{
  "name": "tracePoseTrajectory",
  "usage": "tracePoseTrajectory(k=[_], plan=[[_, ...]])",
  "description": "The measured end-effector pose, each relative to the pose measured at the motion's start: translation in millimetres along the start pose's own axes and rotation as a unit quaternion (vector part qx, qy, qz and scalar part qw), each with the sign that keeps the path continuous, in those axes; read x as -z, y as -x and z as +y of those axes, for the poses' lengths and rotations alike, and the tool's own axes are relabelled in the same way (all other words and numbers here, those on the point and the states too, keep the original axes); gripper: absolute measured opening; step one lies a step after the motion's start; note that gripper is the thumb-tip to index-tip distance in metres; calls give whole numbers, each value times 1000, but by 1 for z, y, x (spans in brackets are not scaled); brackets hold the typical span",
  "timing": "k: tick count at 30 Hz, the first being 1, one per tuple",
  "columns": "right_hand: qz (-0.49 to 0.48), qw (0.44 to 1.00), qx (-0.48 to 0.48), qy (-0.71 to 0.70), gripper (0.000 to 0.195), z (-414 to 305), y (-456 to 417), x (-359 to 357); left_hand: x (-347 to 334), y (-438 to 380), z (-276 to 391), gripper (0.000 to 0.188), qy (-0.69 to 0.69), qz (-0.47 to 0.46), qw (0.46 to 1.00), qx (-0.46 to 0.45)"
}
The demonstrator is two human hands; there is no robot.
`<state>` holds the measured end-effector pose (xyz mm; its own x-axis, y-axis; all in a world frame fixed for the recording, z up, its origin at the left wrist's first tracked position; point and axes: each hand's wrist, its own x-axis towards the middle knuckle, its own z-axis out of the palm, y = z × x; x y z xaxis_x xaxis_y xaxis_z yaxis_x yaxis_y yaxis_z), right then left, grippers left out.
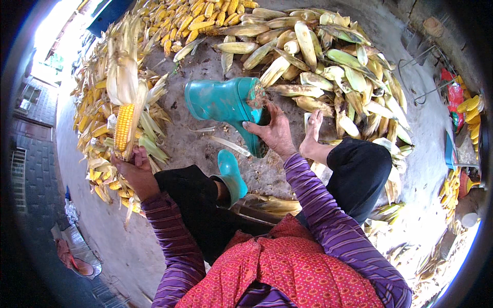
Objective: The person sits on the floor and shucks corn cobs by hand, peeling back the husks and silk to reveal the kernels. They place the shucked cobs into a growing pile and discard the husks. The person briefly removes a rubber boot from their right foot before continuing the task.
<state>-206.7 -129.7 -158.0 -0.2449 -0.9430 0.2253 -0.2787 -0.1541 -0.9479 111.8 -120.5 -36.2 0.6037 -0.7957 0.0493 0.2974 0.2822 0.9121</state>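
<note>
My left hand (135, 169) grips the base of a yellow corn cob (124, 127). Its pale husk (122, 71) is peeled back and stretches away beyond the kernels. In front of me, my right hand (274, 133) holds a teal rubber boot (223, 98) by its foot part, thumb and fingers around the sole side. The boot lies on its side in the air or near the floor; I cannot tell which. Bits of dirt cling to its heel. My right foot (312, 133) is bare, while a matching teal boot (231, 175) is on my left foot.
Unhusked corn ears (308, 50) form a heap ahead and to the right. Husked yellow cobs (200, 21) are piled at the far side. At left, cobs with peeled husks (92, 123) make another bank. Loose husk strips (231, 146) litter the concrete floor (177, 150).
</note>
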Motion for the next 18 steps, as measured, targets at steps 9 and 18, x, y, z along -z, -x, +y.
tracePoseTrajectory(k=[9,18], plan=[[-57,996,-13,-65,76,27,2,3,-16,8,3,43,12,2,1000,13],[-150,936,-302,103,54,149,48,6,-2,-20,-9,39,10,58,997,42]])
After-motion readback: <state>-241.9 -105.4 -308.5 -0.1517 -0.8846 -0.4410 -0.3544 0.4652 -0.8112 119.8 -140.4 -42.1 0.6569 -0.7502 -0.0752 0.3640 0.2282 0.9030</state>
